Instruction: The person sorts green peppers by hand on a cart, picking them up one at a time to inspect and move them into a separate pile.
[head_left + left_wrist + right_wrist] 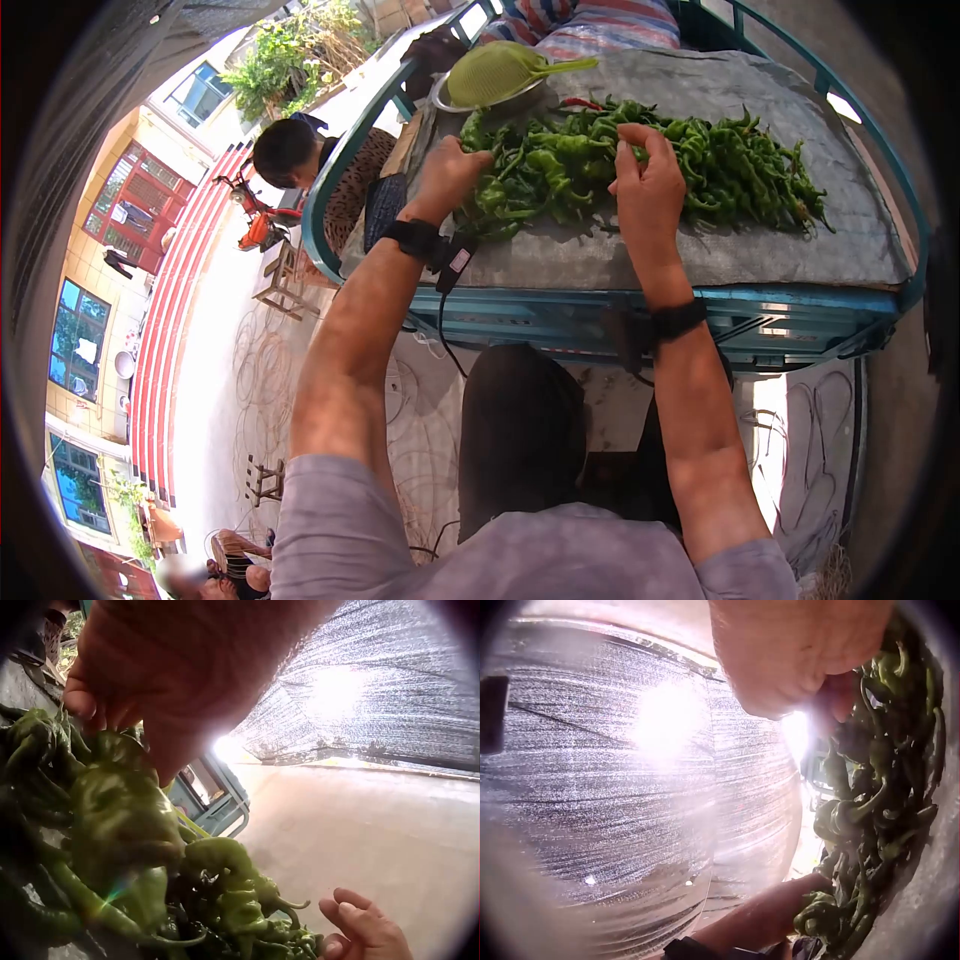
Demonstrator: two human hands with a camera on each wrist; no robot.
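Observation:
Long, wrinkled green peppers (570, 160) lie in a wide heap on a grey sheet. At the heap's left end is my left hand (445, 178), fingers curled in among the peppers. In the left wrist view its fingers (81, 703) grip the top of a large, blurred green pepper (120, 817); part of the grip is hidden behind the hand. My right hand (650, 185) hovers over the middle of the heap, thumb and fingers loosely bent and apart, holding nothing. Its fingers (364, 919) also show bare in the left wrist view.
A yellow-green strainer (495, 72) sits in a metal bowl (440, 98) behind the heap. The grey sheet (780, 265) covers a cart bed with blue-green rails (325, 215). Someone (290, 155) is beyond the left rail. One red pepper (580, 103) lies at the back.

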